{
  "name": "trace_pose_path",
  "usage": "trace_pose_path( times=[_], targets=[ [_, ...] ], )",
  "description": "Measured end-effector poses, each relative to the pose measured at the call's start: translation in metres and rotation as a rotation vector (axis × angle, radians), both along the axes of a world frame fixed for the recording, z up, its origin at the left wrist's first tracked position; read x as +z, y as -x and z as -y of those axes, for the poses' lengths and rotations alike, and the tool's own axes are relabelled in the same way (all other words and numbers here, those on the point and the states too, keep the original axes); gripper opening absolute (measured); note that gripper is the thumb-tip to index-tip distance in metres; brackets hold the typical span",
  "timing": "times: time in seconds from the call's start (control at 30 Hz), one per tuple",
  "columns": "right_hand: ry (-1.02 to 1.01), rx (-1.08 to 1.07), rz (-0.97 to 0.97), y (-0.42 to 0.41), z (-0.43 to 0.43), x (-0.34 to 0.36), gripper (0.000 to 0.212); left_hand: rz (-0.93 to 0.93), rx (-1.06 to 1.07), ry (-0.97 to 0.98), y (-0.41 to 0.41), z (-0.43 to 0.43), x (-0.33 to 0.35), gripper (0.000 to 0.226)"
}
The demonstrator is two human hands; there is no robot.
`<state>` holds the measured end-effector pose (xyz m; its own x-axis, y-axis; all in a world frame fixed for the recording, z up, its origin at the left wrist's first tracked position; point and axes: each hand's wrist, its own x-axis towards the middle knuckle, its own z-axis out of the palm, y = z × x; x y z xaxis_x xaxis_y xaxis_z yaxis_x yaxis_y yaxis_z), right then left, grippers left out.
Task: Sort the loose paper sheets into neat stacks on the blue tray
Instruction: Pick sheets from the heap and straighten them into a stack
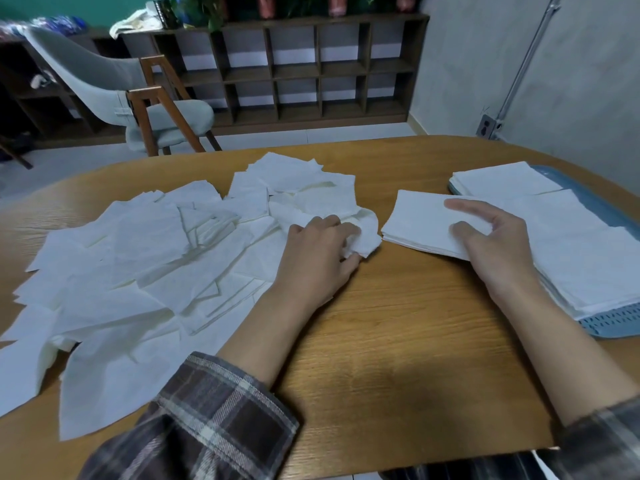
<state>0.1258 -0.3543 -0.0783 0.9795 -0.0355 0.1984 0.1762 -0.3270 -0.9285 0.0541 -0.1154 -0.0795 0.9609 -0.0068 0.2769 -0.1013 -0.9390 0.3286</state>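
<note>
Plaid sleeve (214,410) nearest, loose paper sheets (131,258) sprawl across the tabletop's (398,323) left. At centre the left hand (318,258) closes its grip on a crumpled sheet (367,237). The right hand (495,237), grip relaxed, rests on a neat stack (415,220) beside the blue tray (609,327), far right.

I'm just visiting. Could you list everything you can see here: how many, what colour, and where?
loose sheets: many, white, scattered over the table's left half
stacks: at least three, white, on the tray and just left of it
tray: one, blue, table's right edge
table: one, brown wood, foreground
chair: one, grey with wooden legs, behind the table, left
shelf: one, dark wood, back wall
sleeves: two, plaid, bottom
left hand: one, grips a crumpled sheet at the pile's right edge
right hand: one, rests on the leftmost stack
</note>
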Motion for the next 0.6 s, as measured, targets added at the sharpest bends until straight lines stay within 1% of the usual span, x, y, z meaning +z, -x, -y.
trace_pose_path(
  times=[0.1, 0.23, 0.3, 0.37, 0.47, 0.53, 0.6],
  targets=[
    [0.015, 0.023, 0.018, 0.000, 0.000, 0.001, 0.042, 0.030, -0.039, 0.033, 0.002, 0.002, -0.001, 0.028],
    [0.024, 0.034, 0.040, 0.002, -0.001, 0.002, 0.043, 0.060, -0.079, 0.038, 0.000, 0.002, -0.003, 0.035],
    [0.017, 0.023, 0.058, 0.003, 0.000, 0.003, 0.044, 0.068, -0.128, 0.071, -0.001, 0.000, -0.004, 0.035],
    [0.004, 0.000, 0.084, 0.004, 0.000, 0.005, 0.044, 0.112, -0.164, 0.163, 0.000, 0.001, -0.005, 0.032],
    [-0.006, 0.003, 0.126, 0.005, 0.001, 0.008, 0.042, 0.231, -0.189, 0.322, 0.003, 0.008, 0.000, 0.027],
    [-0.003, 0.051, 0.147, 0.008, 0.000, 0.010, 0.039, 0.273, -0.189, 0.438, 0.006, 0.013, 0.007, 0.027],
    [-0.007, 0.143, 0.171, 0.010, -0.001, 0.011, 0.031, 0.279, -0.168, 0.525, 0.010, 0.017, 0.012, 0.032]
  ],
)
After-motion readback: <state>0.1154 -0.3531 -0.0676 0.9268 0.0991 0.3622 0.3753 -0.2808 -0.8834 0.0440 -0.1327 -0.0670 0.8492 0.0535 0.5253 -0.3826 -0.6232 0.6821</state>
